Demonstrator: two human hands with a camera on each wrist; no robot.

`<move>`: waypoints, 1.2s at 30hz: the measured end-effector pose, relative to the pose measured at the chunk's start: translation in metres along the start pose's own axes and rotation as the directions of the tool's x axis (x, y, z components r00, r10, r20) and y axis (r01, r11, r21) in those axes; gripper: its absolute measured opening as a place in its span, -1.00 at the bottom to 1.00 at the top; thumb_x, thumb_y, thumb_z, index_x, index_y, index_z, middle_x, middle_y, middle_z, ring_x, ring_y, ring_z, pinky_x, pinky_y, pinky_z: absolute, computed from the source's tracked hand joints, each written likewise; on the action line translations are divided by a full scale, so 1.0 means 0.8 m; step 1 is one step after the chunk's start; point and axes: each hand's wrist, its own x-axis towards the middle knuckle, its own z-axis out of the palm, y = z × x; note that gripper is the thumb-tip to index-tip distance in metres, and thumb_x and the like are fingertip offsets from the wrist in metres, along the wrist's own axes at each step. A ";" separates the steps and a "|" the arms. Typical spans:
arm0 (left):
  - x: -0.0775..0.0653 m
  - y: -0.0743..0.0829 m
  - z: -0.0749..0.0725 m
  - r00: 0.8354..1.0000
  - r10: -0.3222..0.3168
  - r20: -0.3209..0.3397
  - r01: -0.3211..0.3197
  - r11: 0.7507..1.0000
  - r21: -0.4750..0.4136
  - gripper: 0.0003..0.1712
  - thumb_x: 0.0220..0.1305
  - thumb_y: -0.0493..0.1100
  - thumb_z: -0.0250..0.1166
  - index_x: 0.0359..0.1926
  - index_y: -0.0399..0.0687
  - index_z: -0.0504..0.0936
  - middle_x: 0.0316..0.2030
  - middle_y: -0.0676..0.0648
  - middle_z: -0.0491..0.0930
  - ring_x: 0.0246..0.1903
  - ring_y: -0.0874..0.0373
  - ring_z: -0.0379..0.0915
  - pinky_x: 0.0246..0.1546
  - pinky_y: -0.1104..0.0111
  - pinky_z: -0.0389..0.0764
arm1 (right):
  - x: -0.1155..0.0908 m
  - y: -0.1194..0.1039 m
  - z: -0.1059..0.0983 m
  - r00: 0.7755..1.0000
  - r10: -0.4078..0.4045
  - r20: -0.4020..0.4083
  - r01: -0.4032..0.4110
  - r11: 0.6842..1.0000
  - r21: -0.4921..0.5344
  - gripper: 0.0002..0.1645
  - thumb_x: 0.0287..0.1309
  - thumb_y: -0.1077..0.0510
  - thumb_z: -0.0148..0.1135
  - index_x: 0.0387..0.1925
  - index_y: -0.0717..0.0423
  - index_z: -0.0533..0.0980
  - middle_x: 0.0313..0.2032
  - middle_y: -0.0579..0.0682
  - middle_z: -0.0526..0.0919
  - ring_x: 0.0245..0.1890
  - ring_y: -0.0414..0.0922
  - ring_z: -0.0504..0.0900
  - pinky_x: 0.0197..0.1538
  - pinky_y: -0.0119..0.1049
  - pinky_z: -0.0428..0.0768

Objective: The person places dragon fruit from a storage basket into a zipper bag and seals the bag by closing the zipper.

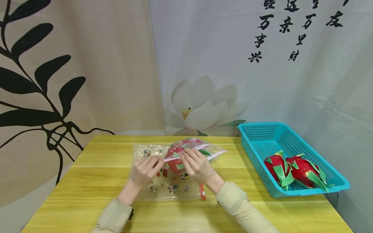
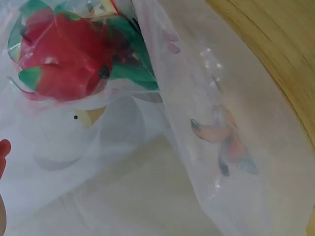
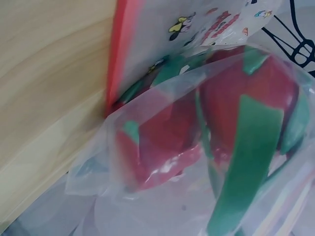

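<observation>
A clear zip bag [image 1: 214, 152] with a pale zip strip holds red dragon fruit [image 1: 176, 165] with green scales. Through its plastic, two dragon fruits [image 3: 246, 103] show in the right wrist view. My left hand [image 1: 146, 170] pinches the left end of the zip strip. Close beside it, my right hand [image 1: 198, 165] pinches the same strip nearer its middle. Under the bag lies a flat, clear zip bag [image 1: 145, 191] printed with small cartoon figures, its red slider edge to the right. Only fingertips [image 2: 4, 152] of the left hand show in the left wrist view.
A blue plastic basket [image 1: 262, 181] stands on the table's right side. Two more dragon fruits [image 1: 309, 171] lie in its near end. The wooden table [image 1: 84, 181] reaches back to a printed curtain [image 1: 122, 81].
</observation>
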 end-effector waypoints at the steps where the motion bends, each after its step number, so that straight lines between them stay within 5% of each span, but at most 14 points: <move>1: -0.001 -0.001 0.000 1.000 -0.006 -0.004 0.006 1.000 -0.007 -0.64 0.38 -0.23 0.06 -0.56 -0.15 0.58 -0.61 -0.09 0.67 -0.69 0.12 0.58 -0.69 0.47 0.58 | -0.003 0.002 -0.001 1.000 0.000 0.005 0.000 1.000 0.000 -0.64 0.28 0.32 -0.09 -0.40 0.21 0.65 -0.41 0.03 0.73 -0.29 -0.07 0.69 -0.17 -0.30 0.67; 8: -0.014 -0.013 -0.006 0.992 -0.112 -0.061 0.108 0.992 -0.065 -0.64 0.37 -0.24 0.08 -0.57 -0.23 0.59 -0.64 -0.16 0.64 -0.76 0.04 0.52 -0.79 0.37 0.53 | -0.035 0.027 -0.012 0.998 0.035 0.052 -0.034 0.999 -0.020 -0.66 0.32 0.35 -0.09 -0.40 0.26 0.62 -0.43 0.07 0.72 -0.29 -0.03 0.68 -0.17 -0.26 0.67; 25: -0.026 -0.022 -0.010 0.997 -0.050 -0.058 0.046 0.996 -0.073 -0.59 0.40 -0.26 0.02 -0.59 -0.21 0.59 -0.66 -0.14 0.64 -0.76 0.06 0.53 -0.74 0.44 0.55 | -0.086 0.063 -0.042 0.997 0.066 0.032 -0.065 0.997 -0.044 -0.73 0.30 0.32 0.03 -0.41 0.33 0.62 -0.47 0.12 0.71 -0.38 0.02 0.68 -0.32 -0.23 0.66; 31: -0.025 -0.020 -0.017 0.998 -0.024 0.050 0.029 0.996 -0.090 -0.59 0.42 -0.29 -0.03 -0.56 -0.19 0.60 -0.62 -0.10 0.66 -0.69 0.11 0.57 -0.67 0.46 0.59 | -0.107 0.072 -0.056 0.980 0.186 0.071 -0.185 0.982 -0.021 -0.70 0.25 0.27 0.03 -0.51 0.31 0.60 -0.53 0.12 0.68 -0.48 0.00 0.64 -0.41 -0.23 0.65; 36: -0.027 -0.005 -0.026 0.978 0.003 0.210 0.024 0.992 -0.127 -0.52 0.48 -0.27 -0.20 -0.46 -0.17 0.61 -0.52 -0.08 0.70 -0.58 0.13 0.63 -0.59 0.46 0.62 | -0.118 0.067 -0.064 0.957 0.240 0.162 -0.245 0.969 0.011 -0.69 0.21 0.23 -0.03 -0.53 0.25 0.56 -0.58 0.04 0.65 -0.56 -0.09 0.60 -0.46 -0.30 0.62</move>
